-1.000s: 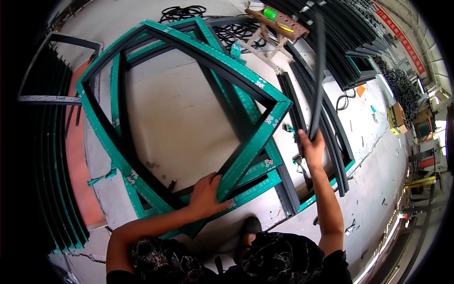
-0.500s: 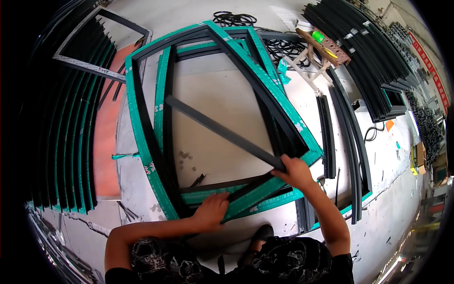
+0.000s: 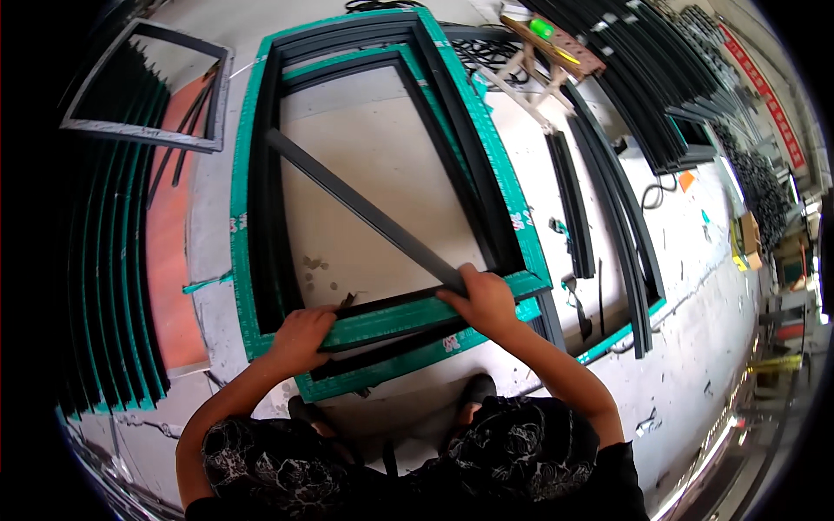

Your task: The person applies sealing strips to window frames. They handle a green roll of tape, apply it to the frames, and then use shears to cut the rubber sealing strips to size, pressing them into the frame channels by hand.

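Observation:
My left hand (image 3: 302, 339) is closed round the near bar of the upper window frame (image 3: 395, 317), close to its left corner. This frame has green film on its face and dark grey inner sides. My right hand (image 3: 479, 301) is closed on the near end of a long dark grey strip (image 3: 365, 211) and rests against the same bar near its right corner. The strip slants across the opening toward the far left. Under the upper frame lies a second green-filmed frame (image 3: 382, 369), its near edge sticking out toward me. My fingertips are partly hidden behind the bar.
At left stand several green-edged dark frames (image 3: 104, 286) and a paler frame (image 3: 143, 135). Dark profiles (image 3: 608, 217) lie to the right. A small wooden stand (image 3: 543, 65) bears a green roll at the far right, beside black coiled gasket (image 3: 491, 56).
The upper frame has turned and now sits straighter over the lower one. My left hand has shifted left along the near bar. My right hand still holds the strip.

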{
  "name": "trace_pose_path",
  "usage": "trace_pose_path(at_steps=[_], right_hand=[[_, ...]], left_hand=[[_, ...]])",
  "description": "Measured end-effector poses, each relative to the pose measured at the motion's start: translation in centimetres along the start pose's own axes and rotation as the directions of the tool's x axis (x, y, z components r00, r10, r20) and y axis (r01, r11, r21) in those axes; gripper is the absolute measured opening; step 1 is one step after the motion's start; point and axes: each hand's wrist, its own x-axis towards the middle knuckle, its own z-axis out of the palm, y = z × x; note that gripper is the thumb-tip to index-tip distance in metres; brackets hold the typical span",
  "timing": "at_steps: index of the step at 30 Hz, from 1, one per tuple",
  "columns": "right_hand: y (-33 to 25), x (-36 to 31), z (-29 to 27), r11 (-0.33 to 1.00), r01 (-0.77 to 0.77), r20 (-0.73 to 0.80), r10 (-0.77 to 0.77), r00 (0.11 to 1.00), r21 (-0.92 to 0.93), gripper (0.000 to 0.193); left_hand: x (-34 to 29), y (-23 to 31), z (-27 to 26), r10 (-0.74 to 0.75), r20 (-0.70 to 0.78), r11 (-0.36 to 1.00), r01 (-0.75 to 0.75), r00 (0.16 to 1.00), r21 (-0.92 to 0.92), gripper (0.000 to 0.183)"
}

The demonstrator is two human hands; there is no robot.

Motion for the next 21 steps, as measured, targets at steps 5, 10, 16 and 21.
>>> trace_pose_path(at_steps=[5,10,16,21], right_hand=[[1.6,-2.2,-3.2,0.866,-0.348,-0.231,0.444,0.866,0.359,0.042],[11.8,-10.7,-4.6,0.770,-0.564,-0.577,0.616,0.536,0.299,0.034],[12.2,-20.7,5.0,0.579,-0.811,-0.338,0.782,0.524,0.082,0.049],[12.3,-22.1,6.2,0.445,-0.853,-0.034,0.891,0.453,0.273,0.054]], left_hand=[[0.7,0.0,-4.1,-0.110,0.168,0.928,0.162,0.980,-0.337,0.060],[11.9,5.1,-7.8,0.129,0.259,0.931,-0.026,0.957,-0.364,0.034],[23.4,11.4,2.2,0.308,-0.114,0.854,-0.327,0.945,-0.406,0.028],[28.6,14.8,5.1,-0.022,-0.155,0.531,-0.120,0.988,-0.839,0.014]])
